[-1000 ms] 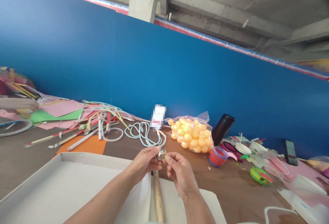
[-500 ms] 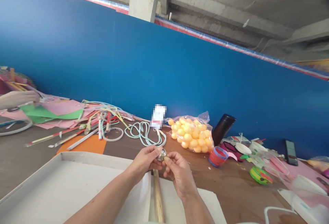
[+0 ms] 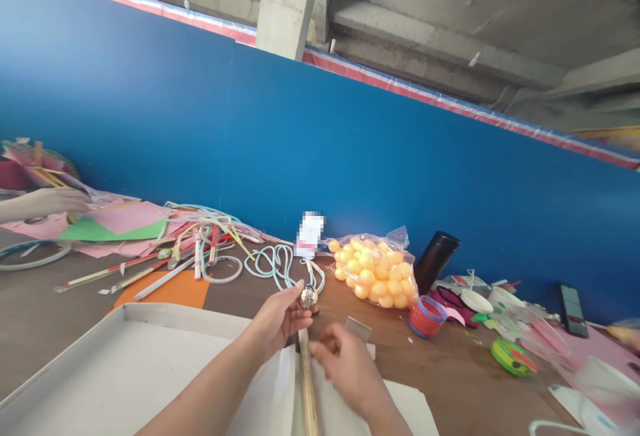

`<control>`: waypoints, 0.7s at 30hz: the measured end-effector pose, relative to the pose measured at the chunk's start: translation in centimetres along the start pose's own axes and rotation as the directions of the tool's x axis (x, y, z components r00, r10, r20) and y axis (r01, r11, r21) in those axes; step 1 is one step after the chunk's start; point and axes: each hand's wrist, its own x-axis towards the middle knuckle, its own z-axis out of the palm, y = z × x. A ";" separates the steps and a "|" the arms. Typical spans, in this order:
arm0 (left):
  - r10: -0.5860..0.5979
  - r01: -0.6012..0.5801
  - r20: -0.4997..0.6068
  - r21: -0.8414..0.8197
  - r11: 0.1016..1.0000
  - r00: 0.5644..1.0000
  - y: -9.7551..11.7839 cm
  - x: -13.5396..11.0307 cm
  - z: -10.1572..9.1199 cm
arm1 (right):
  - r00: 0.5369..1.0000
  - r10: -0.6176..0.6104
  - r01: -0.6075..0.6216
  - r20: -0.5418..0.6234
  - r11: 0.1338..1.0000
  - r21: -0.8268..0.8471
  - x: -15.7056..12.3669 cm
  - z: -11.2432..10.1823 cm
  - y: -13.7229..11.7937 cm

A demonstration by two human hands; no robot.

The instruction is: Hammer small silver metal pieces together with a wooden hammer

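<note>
- Silver ball (image 3: 309, 297) is held up over the counter (image 3: 465, 389), pinched at the fingertips of the left grip (image 3: 277, 319); thumb is set against its left side, remaining fingers are curled below.
- Left grip is clamped on the ball; most of the ball's upper and right face is left uncovered.
- Key relation: ball is placed ahead of and slightly left of the right grip (image 3: 345, 364); a gap is seen between them, no contact.
- Left grip is the nearer one, being on the ball; right grip is kept lower in view and closer to the body.
- Right grip is seen with fingers curled in toward the thumb; whether anything small is pinched there cannot be told, fingertips being partly hidden.
- No long axis is offered by the ball (round). By contrast, the wooden strip (image 3: 310, 399) is laid lengthwise away from the body, its far end shown just below the left grip, between both hands.
- Strip is flanked by the white tray (image 3: 150, 369) on the left and a white sheet (image 3: 407, 399) on the right.
- Pale blue cord (image 3: 273, 263) is spread beyond the ball; bag of orange balls (image 3: 373, 273) is set farther right.
- Another person's hand (image 3: 60, 201) is seen at far left, well apart.
</note>
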 end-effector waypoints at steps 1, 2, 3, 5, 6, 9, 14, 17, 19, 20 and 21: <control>0.004 -0.004 -0.026 -0.014 1.000 1.000 0.2 0.1 0.0 | 0.999 -0.021 0.026 0.026 0.978 -0.205 -0.2 0.2 0.3; 0.010 -0.011 -0.048 -0.025 1.000 0.999 0.3 0.1 -0.1 | 0.999 -0.024 0.038 0.042 0.927 -0.372 -0.4 0.5 0.6; 0.015 -0.017 -0.064 -0.034 0.999 0.998 0.4 0.2 -0.1 | 0.999 -0.025 0.045 0.049 0.874 -0.483 -0.5 0.8 0.9; 0.021 -0.024 -0.074 -0.045 0.999 0.997 0.6 0.3 -0.2 | 0.999 -0.012 0.032 0.038 0.814 -0.579 -0.5 1.4 1.4; 0.023 -0.026 -0.074 -0.050 0.998 0.997 0.6 0.3 -0.2 | 1.000 -0.002 0.012 0.019 0.822 -0.569 -0.3 1.6 1.6; 0.044 -0.050 -0.077 -0.072 0.996 0.996 0.5 0.4 -0.4 | 0.998 0.051 -0.060 -0.033 0.886 -0.460 0.3 1.9 2.0; 0.124 -0.143 -0.138 -0.140 0.980 0.983 0.6 0.7 -0.9 | 0.995 0.089 -0.097 -0.040 0.943 -0.317 0.8 1.7 1.3; 0.173 -0.198 -0.155 -0.165 0.966 0.973 0.6 1.0 -1.4 | 0.994 0.038 -0.050 -0.098 0.991 -0.122 0.6 1.6 0.2; 0.197 -0.226 -0.170 -0.172 0.959 0.966 0.5 1.3 -1.6 | 0.990 -0.029 0.035 -0.140 0.998 0.046 0.3 1.5 -0.6; 0.204 -0.235 -0.177 -0.174 0.956 0.963 0.5 1.4 -1.7 | 0.987 -0.060 0.077 -0.152 0.991 0.109 0.2 1.5 -0.9; 0.209 -0.242 -0.186 -0.176 0.954 0.960 0.4 1.5 -1.7 | 0.985 -0.086 0.109 -0.153 0.983 0.146 0.0 1.4 -1.2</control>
